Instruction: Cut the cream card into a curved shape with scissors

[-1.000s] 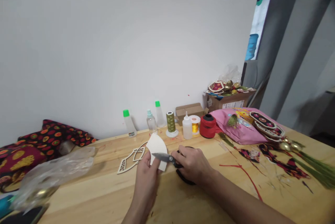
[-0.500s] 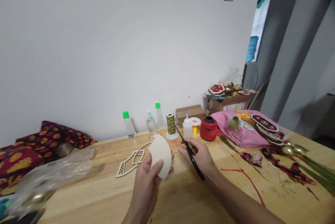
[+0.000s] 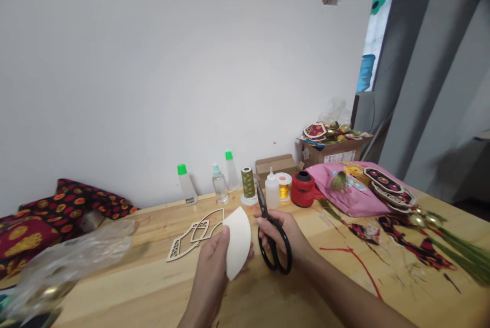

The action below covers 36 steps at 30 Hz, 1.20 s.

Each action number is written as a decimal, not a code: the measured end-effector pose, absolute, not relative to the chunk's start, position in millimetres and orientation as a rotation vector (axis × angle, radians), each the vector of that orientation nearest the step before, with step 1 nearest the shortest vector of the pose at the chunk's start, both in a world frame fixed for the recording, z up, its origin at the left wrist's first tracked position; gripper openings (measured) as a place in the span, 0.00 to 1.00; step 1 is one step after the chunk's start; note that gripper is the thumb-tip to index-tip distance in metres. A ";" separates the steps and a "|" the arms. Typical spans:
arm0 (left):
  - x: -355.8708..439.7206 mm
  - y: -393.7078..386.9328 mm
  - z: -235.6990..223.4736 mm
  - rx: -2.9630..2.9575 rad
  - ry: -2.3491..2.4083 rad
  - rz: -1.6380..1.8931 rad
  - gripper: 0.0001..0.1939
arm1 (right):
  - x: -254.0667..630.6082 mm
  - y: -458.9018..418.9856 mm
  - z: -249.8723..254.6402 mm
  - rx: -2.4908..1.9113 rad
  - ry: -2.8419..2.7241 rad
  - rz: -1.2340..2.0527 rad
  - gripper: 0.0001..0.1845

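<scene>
Between the thumb and fingers of my left hand [image 3: 213, 266] is a cream fan-shaped card [image 3: 238, 243], tilted with its curved edge to the right. My right hand [image 3: 291, 236] grips a pair of black-handled scissors [image 3: 272, 233]. Their blades point up and away from me and look closed together. The scissors and the card are apart. Behind my left hand, pale cut-out frames [image 3: 187, 241] with lattice ends lie overlapping on the wooden table [image 3: 126, 277].
Along the wall stand green-capped bottles [image 3: 187, 185], a clear bottle [image 3: 220, 185], a green thread spool [image 3: 248, 184], a white squeeze bottle [image 3: 272, 190], yellow thread [image 3: 284, 191] and a red spool [image 3: 302, 189]. A pink bag [image 3: 325, 190] and tassels [image 3: 459, 256] sit right; patterned fabric [image 3: 84, 197] and plastic [image 3: 95, 246] left.
The scissors have turned in my right hand, so both handle loops now show and the blades point more upright. The card has tilted and sits slightly lower in my left hand.
</scene>
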<state>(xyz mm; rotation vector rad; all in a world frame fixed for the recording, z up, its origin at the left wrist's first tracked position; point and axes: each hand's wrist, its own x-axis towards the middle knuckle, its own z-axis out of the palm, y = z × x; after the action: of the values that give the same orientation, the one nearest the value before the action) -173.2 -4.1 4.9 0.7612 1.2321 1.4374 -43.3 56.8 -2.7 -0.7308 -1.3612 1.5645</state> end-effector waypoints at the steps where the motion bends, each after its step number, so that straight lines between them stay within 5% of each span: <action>1: -172.2 -4.1 3.2 0.791 1.185 1.407 0.20 | -43.2 57.2 -2.2 -0.732 -1.347 1.561 0.21; 15: -182.7 -9.2 21.7 0.535 0.640 1.219 0.17 | -32.7 61.3 8.5 -0.609 -1.261 1.625 0.21; 20: -169.7 -13.8 20.3 0.713 0.818 1.256 0.34 | -33.1 64.5 6.0 -0.611 -1.196 1.557 0.20; 36: -184.5 -2.0 11.8 0.648 1.120 1.668 0.23 | -29.2 62.4 6.1 -0.283 -1.110 1.921 0.22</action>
<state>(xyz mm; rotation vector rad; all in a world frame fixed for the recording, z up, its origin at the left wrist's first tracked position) -184.5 -2.0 11.8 0.6476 1.1199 1.6685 -29.2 62.4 6.1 -0.2832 -1.1104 1.9205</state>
